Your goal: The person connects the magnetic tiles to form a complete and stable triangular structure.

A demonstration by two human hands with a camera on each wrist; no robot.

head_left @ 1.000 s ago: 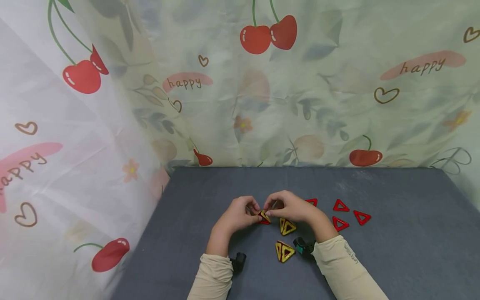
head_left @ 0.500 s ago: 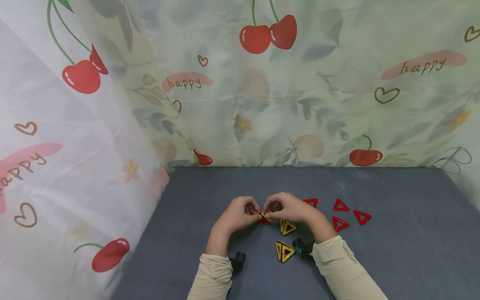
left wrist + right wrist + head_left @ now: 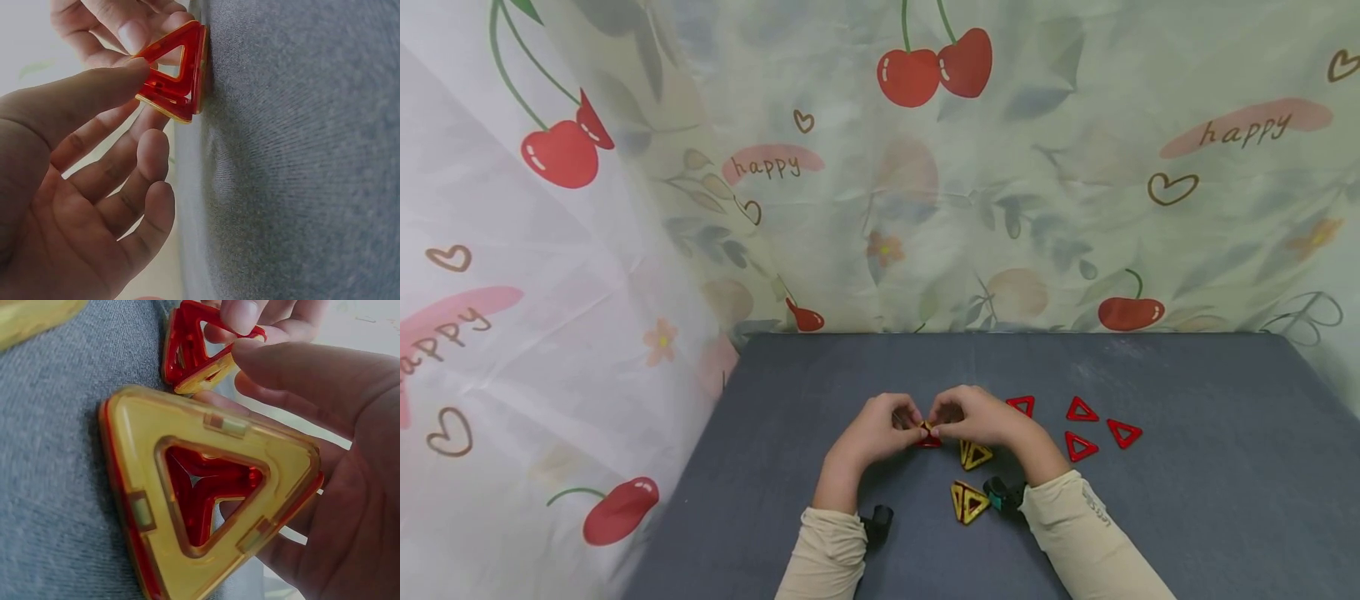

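Between my two hands a small pyramid of magnetic triangle tiles (image 3: pixel 929 442), red with yellow sides, stands on the dark mat. My left hand (image 3: pixel 874 429) pinches it from the left, thumb against a red tile in the left wrist view. From the right, my right hand (image 3: pixel 987 417) holds its other side with thumb and fingers. The fingertips of both hands nearly meet at its top. Close by my right hand is a yellow-faced tile pyramid (image 3: pixel 144 456), large in the right wrist view. Another yellow-faced pyramid (image 3: pixel 970 504) sits nearer the body.
Loose red triangle tiles lie beyond and right of my right hand: one red tile (image 3: pixel 1028 407) partly behind it, others (image 3: pixel 1081 418) farther right. The dark mat (image 3: pixel 1210 500) reaches back to a cherry-print curtain (image 3: pixel 1030 192), which also hangs at the left.
The yellow side of the small pyramid has tipped up between the fingertips and shows less from above. Both hands have hardly shifted. The loose tiles lie where they were.
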